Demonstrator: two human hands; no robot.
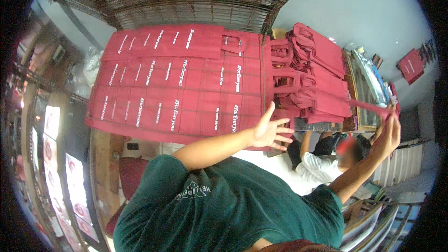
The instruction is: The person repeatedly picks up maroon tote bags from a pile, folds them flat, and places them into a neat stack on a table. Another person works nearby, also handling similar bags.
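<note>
your left hand is open, fingers spread, palm hovering over the near right corner of the flat stack of red bags; whether it touches the top bag cannot be told. your right hand is raised well to the right and closed around a red strap, which runs taut back to the heap of loose red bags lying just beside the flat stack on the desk.

observations:
- the flat stack lies in overlapping rows, white print upward, edges fairly even.
- the loose heap is crumpled, handles tangled on top.
- a seated person in a white shirt sits below your right arm, close to the pull line.

judgement on doing this step well:
- draw the strap slowly and level, so one bag comes free rather than dragging its neighbours.
- bring your open left hand down flat on the heap or stack edge to pin what must stay.
- keep your right grip on the strap itself, not a fold of cloth.
- watch the tangled handles: if a second bag lifts, stop and free it.
- keep your elbow clear of the seated person.
</note>
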